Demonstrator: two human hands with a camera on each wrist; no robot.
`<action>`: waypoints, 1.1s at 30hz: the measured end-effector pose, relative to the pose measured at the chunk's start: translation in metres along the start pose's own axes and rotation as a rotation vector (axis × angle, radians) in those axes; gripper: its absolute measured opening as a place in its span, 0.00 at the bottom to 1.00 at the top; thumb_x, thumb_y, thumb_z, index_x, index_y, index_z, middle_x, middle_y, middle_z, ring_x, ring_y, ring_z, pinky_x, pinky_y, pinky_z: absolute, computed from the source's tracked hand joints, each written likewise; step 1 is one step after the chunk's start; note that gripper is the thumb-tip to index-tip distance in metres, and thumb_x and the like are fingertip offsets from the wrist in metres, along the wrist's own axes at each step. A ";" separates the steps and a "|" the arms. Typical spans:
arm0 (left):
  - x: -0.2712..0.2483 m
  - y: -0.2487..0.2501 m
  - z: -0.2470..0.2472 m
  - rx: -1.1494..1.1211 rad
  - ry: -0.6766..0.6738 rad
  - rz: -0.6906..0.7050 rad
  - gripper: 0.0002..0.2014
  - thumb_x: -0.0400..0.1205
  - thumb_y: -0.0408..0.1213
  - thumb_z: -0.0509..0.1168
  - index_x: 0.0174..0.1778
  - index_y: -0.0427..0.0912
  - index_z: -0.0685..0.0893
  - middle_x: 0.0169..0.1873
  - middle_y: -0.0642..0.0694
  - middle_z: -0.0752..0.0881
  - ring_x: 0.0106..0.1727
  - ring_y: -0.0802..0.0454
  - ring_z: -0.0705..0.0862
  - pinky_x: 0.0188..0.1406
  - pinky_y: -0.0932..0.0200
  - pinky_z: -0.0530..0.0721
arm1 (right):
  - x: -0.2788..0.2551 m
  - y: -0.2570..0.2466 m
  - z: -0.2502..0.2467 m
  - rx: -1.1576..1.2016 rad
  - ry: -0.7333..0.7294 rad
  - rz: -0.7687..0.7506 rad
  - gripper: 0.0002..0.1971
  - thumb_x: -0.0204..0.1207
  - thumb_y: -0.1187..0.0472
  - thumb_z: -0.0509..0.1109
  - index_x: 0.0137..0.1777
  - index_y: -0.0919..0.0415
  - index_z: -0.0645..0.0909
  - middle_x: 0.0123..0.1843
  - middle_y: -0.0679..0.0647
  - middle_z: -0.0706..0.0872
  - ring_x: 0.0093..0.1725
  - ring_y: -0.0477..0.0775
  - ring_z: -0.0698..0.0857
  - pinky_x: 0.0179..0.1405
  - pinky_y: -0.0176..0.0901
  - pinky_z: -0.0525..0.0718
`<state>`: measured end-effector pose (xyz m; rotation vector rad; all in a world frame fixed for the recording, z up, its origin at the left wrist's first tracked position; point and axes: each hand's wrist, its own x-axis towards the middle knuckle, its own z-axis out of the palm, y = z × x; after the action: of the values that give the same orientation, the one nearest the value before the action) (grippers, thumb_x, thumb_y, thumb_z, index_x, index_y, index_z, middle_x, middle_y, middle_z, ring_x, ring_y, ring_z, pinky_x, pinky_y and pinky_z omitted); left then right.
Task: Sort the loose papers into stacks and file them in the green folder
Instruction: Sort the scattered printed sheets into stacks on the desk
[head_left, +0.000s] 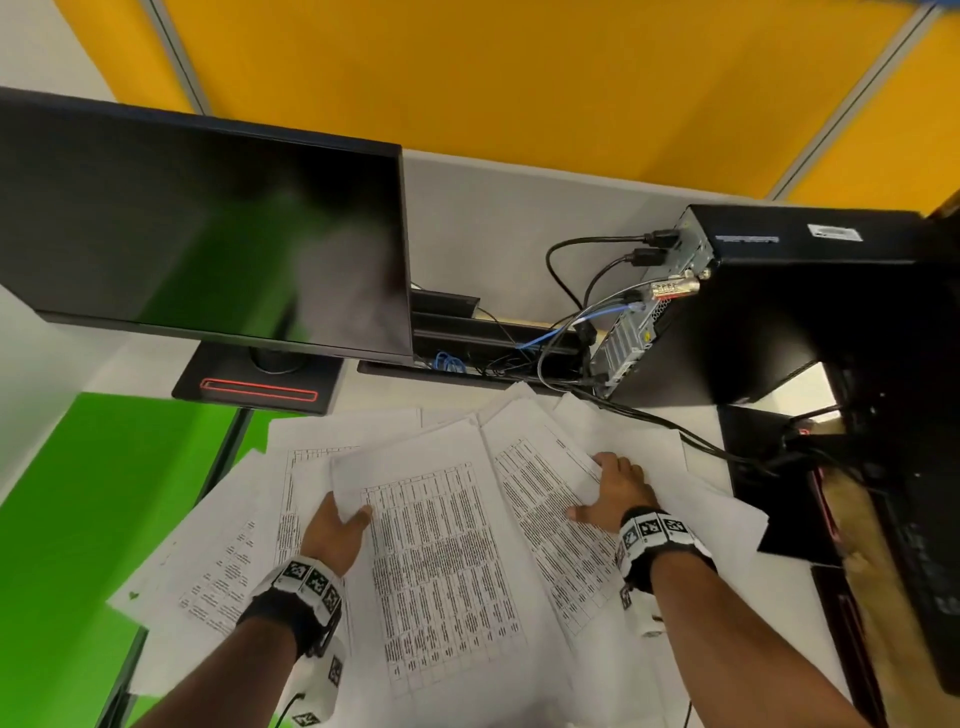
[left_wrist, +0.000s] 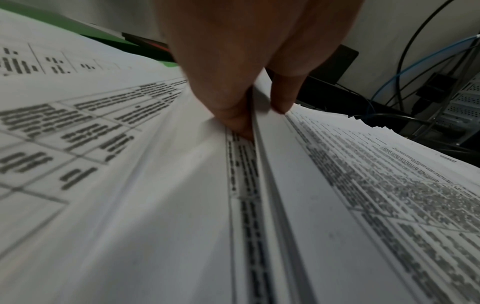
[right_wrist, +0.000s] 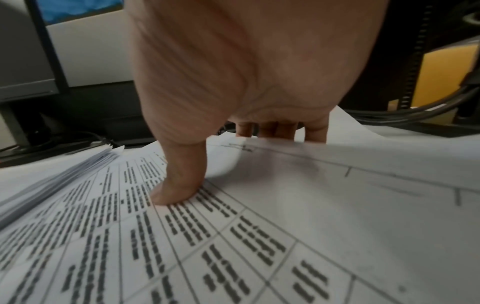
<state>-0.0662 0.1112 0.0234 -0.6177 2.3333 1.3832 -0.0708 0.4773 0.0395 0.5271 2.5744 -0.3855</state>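
Note:
Several loose printed sheets (head_left: 441, 545) lie fanned across the white desk. My left hand (head_left: 348, 519) pinches the left edge of the middle stack, thumb on top and fingers underneath; the left wrist view shows the left hand (left_wrist: 259, 117) pinching a thin bundle of sheets (left_wrist: 337, 185). My right hand (head_left: 597, 488) holds the right-hand sheet (head_left: 550, 509). In the right wrist view the right hand's (right_wrist: 223, 164) thumb presses on the printed table (right_wrist: 233, 236), and the fingertips are hidden behind the sheet's lifted far edge. The green folder (head_left: 104, 493) lies at the left, partly under papers.
A dark monitor (head_left: 208, 234) on its stand base (head_left: 260, 384) is behind the papers at the left. A black computer tower (head_left: 779, 312) stands at the back right, and its cables (head_left: 675, 426) run across the papers' far corner. More black equipment (head_left: 883, 519) lines the right edge.

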 end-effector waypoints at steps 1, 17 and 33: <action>0.001 0.000 0.000 0.006 0.000 -0.001 0.18 0.82 0.38 0.64 0.68 0.38 0.75 0.60 0.38 0.84 0.55 0.43 0.80 0.53 0.53 0.74 | -0.001 0.000 -0.001 -0.011 0.007 0.006 0.49 0.57 0.39 0.82 0.75 0.51 0.61 0.72 0.56 0.67 0.74 0.59 0.66 0.69 0.58 0.75; 0.009 -0.001 0.006 -0.063 0.089 -0.101 0.18 0.85 0.43 0.57 0.67 0.37 0.77 0.63 0.35 0.83 0.64 0.34 0.80 0.65 0.44 0.76 | -0.027 -0.016 -0.061 0.109 0.056 -0.116 0.25 0.77 0.58 0.71 0.72 0.43 0.70 0.69 0.53 0.80 0.61 0.57 0.82 0.59 0.46 0.80; 0.014 0.012 -0.001 -0.210 0.134 -0.029 0.17 0.85 0.33 0.58 0.69 0.33 0.74 0.61 0.42 0.79 0.63 0.45 0.76 0.60 0.60 0.67 | -0.112 -0.067 -0.186 0.581 0.241 -0.510 0.20 0.69 0.65 0.79 0.52 0.42 0.77 0.52 0.44 0.87 0.51 0.43 0.85 0.53 0.38 0.82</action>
<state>-0.0839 0.1132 0.0254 -0.8251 2.2856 1.6332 -0.0830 0.4514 0.2654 0.0877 2.7921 -1.3410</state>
